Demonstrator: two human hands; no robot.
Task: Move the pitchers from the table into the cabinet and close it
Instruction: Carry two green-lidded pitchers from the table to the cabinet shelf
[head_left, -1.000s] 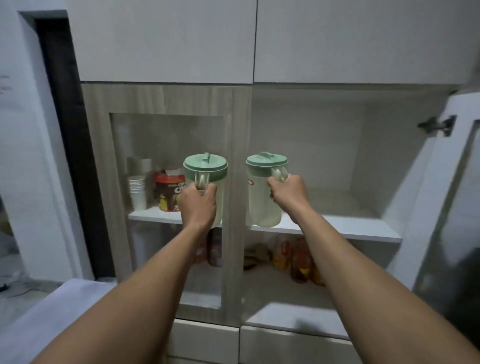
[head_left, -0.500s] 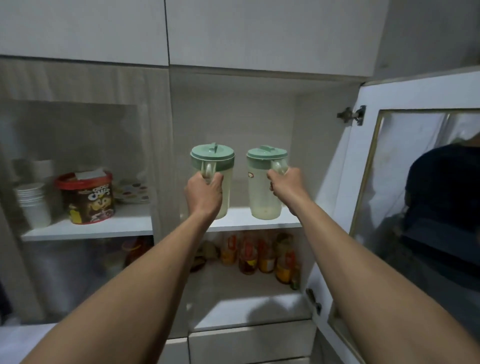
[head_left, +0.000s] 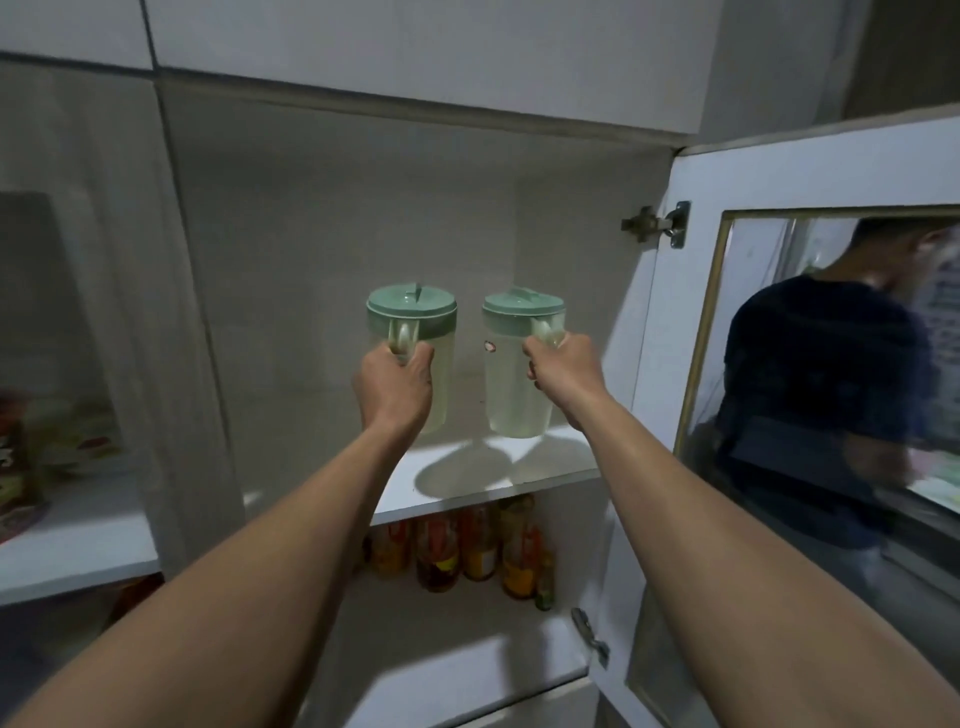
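- Two clear pitchers with pale green lids are held up side by side inside the open cabinet (head_left: 332, 260), just above its upper shelf (head_left: 467, 483).
- Left hand (head_left: 395, 384) is clenched around the handle of the left pitcher (head_left: 421, 332), which stands upright.
- Right hand (head_left: 563, 371) grips the handle of the right pitcher (head_left: 511, 384), also upright, with a small red sticker on its side.
- Both pitchers cast shadows on the white shelf; whether their bases touch it cannot be told.
- Bottles (head_left: 467, 551) with orange and yellow labels stand on the shelf below.
- Cabinet door (head_left: 779, 171) hangs open at right, its glass panel reflecting a person in a dark shirt.
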